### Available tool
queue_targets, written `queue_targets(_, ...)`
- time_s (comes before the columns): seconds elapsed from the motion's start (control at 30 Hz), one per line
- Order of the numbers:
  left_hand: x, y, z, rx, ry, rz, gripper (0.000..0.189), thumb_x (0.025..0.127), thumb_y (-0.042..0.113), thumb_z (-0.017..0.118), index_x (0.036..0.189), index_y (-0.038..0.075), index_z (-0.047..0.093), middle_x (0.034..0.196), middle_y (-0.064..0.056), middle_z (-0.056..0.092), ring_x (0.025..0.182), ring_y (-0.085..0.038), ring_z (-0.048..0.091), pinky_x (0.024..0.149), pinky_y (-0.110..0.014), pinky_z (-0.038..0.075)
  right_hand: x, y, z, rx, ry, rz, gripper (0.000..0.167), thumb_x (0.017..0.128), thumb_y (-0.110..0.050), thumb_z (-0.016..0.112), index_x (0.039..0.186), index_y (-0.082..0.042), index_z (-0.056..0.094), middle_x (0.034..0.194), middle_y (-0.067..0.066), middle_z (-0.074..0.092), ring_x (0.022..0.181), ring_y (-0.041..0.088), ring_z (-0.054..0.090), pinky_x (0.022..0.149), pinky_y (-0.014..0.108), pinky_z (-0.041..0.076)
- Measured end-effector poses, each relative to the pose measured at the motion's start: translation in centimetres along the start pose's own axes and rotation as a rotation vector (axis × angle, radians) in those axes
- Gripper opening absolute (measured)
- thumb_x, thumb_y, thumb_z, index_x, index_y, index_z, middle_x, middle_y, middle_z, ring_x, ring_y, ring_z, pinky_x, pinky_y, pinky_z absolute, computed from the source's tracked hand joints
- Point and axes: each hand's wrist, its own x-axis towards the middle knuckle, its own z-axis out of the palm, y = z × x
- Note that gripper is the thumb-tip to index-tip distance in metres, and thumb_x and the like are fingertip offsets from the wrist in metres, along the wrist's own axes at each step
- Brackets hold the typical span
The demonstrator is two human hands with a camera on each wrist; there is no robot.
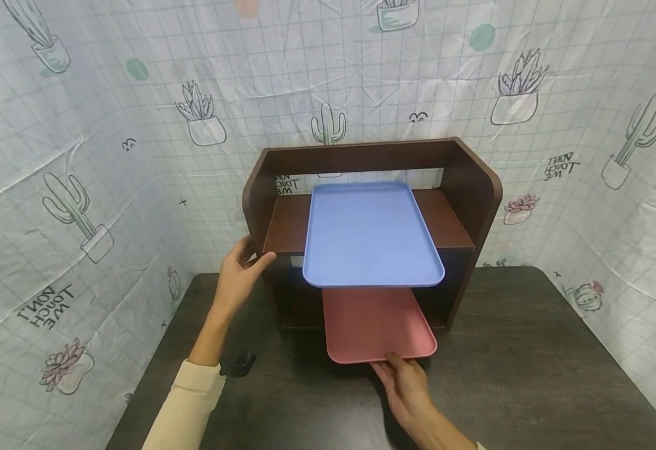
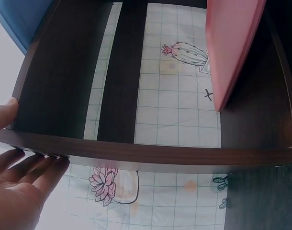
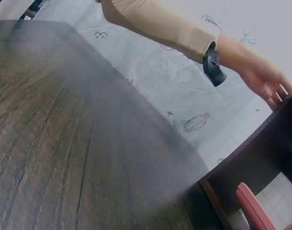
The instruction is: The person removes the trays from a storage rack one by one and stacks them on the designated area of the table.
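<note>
A dark brown two-tier wooden shelf (image 1: 361, 156) stands on the table. My left hand (image 1: 236, 281) holds the front edge of its left side panel; in the left wrist view the thumb and the fingers of this hand (image 2: 16, 201) lie on opposite sides of the panel (image 2: 136, 153). A pink-red rectangular tray (image 1: 375, 322) lies partly inside the lower compartment and sticks out at the front. My right hand (image 1: 409, 387) pinches its front rim, thumb above and fingers below. Above it, a light blue tray (image 1: 369, 234) rests on the upper shelf and overhangs the front edge.
The dark wood-grain table (image 1: 530, 362) extends on both sides of the shelf. A white grid-patterned cloth (image 1: 373, 75) with cactus drawings hangs behind and at the sides. A black band (image 3: 213, 67) sits on the left wrist.
</note>
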Motion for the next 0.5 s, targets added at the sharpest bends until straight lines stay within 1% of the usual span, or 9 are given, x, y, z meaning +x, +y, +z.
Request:
queue_targets(0.07,0.0,0.0,0.0,0.004,0.001,-0.003,0.066,0.099,0.023,0.079,0.156,0.006,0.05,0.16,-0.016,0.054,0.152,-0.03,0.05,0.122,-0.048,0.047,-0.1,-0.1,-0.1,-0.001,0.004,-0.002,0.044,0.114,-0.004,0.038,0.153,0.005,0.021,0.132,0.013,0.062,0.128,0.019,0.063,0.12,0.041,0.047)
queue_targets(0.13,0.0,0.0,0.0,0.005,0.0,-0.005,0.066,0.099,0.023,0.079,0.156,0.006,0.05,0.16,-0.016,0.054,0.152,-0.03,0.05,0.122,-0.048,0.047,-0.1,-0.3,-0.1,-0.004,0.001,-0.002,0.044,0.115,-0.005,0.038,0.154,0.005,0.021,0.13,0.011,0.063,0.129,0.021,0.063,0.12,0.04,0.048)
queue_targets(0.2,0.0,0.0,0.0,-0.001,-0.004,-0.006,0.066,0.1,0.023,0.078,0.156,0.006,0.05,0.16,-0.016,0.053,0.152,-0.03,0.049,0.122,-0.049,0.046,-0.1,-0.5,-0.1,-0.013,-0.013,-0.003,0.048,0.115,-0.005,0.036,0.158,0.006,0.017,0.134,0.012,0.062,0.136,0.023,0.059,0.122,0.041,0.046)
queue_targets(0.27,0.0,0.0,0.0,-0.001,-0.001,-0.011,0.066,0.099,0.023,0.079,0.156,0.006,0.051,0.16,-0.016,0.054,0.152,-0.03,0.05,0.122,-0.048,0.046,-0.2,-0.7,-0.1,-0.022,-0.034,-0.003,0.052,0.116,-0.006,0.033,0.162,0.007,0.012,0.141,0.013,0.058,0.144,0.026,0.052,0.124,0.043,0.042)
queue_targets(0.33,0.0,0.0,0.0,0.0,-0.001,-0.016,0.067,0.099,0.024,0.079,0.156,0.006,0.05,0.16,-0.016,0.054,0.152,-0.029,0.05,0.122,-0.048,0.046,-0.3,-0.9,-0.1,-0.025,-0.052,-0.002,0.055,0.116,-0.007,0.031,0.164,0.007,0.008,0.145,0.012,0.055,0.147,0.026,0.048,0.126,0.044,0.038)
queue_targets(0.43,0.0,0.0,0.0,0.004,0.001,-0.019,0.068,0.098,0.025,0.08,0.156,0.007,0.05,0.16,-0.016,0.054,0.152,-0.029,0.05,0.122,-0.048,0.047,-0.4,-1.1,-0.2,-0.024,-0.072,0.001,0.057,0.117,-0.01,0.031,0.165,0.007,0.006,0.145,0.01,0.054,0.141,0.021,0.054,0.127,0.046,0.037)
queue_targets(0.5,0.0,0.1,-0.1,0.002,-0.002,-0.018,0.068,0.098,0.025,0.08,0.157,0.007,0.05,0.16,-0.016,0.053,0.152,-0.03,0.049,0.123,-0.049,0.046,-0.5,-1.2,-0.2,-0.032,-0.075,0.002,0.056,0.117,-0.01,0.033,0.165,0.006,0.008,0.141,0.007,0.058,0.132,0.015,0.06,0.125,0.045,0.04)
